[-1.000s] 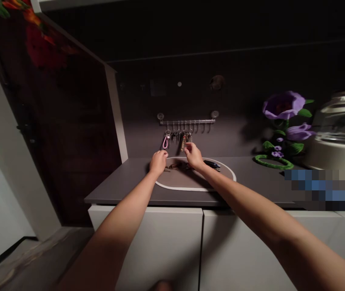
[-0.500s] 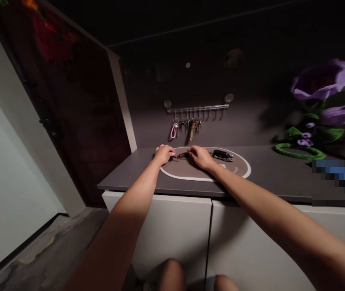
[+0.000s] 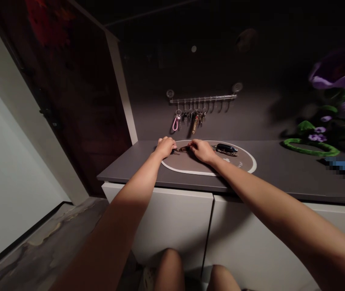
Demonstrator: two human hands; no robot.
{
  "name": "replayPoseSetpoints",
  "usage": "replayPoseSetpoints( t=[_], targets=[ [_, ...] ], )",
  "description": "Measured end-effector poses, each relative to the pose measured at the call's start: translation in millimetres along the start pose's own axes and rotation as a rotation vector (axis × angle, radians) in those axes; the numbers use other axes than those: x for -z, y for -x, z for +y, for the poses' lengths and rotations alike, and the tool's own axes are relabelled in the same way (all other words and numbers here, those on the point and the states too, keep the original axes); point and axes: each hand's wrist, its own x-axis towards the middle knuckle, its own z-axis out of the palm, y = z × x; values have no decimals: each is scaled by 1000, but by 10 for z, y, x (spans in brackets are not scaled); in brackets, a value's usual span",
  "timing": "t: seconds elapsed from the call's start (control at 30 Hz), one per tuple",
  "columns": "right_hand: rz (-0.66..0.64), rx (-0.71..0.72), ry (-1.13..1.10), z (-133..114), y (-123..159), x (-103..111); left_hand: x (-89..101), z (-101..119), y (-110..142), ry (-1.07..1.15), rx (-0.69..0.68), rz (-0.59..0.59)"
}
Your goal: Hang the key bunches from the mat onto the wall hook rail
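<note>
My left hand (image 3: 165, 148) rests at the left end of an oval brown mat (image 3: 187, 165) with a white rim. Its fingers are curled over some dark keys (image 3: 176, 152), part of which stick out at the fingertips. My right hand (image 3: 202, 151) lies on the middle of the mat, thumb and fingers pinched on a small brown key fob (image 3: 184, 149) that points toward the left hand. Just right of that hand, a black car key (image 3: 227, 148) lies on the mat beside a patterned strap (image 3: 227, 153). The fingers hide much of what they hold.
On the wall above the mat, a clear hook rail (image 3: 204, 98) carries several key bunches, one with a pink loop (image 3: 175, 123). Purple artificial flowers (image 3: 339, 76) with a green ring base (image 3: 310, 147) stand right. White cabinet doors (image 3: 172, 222) are below; a dark door (image 3: 90, 101) is left.
The camera view has shifted, so the rail and mat sit slightly higher and further right. Both hands stay at the mat, holding much as before, with only slight movement.
</note>
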Motion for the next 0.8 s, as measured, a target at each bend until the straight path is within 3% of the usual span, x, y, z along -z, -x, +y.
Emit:
replayPoseSetpoints(
  t=[0.27, 0.5, 0.8],
  targets=[
    [-11, 12, 28, -1, -27, -20, 40, 54, -40, 196, 73, 73],
    [-7, 0, 0, -27, -31, -15, 12, 76, -73, 791, 257, 121],
    [2, 1, -44, -34, -29, -15, 70, 141, -70, 1401, 414, 14]
  ],
)
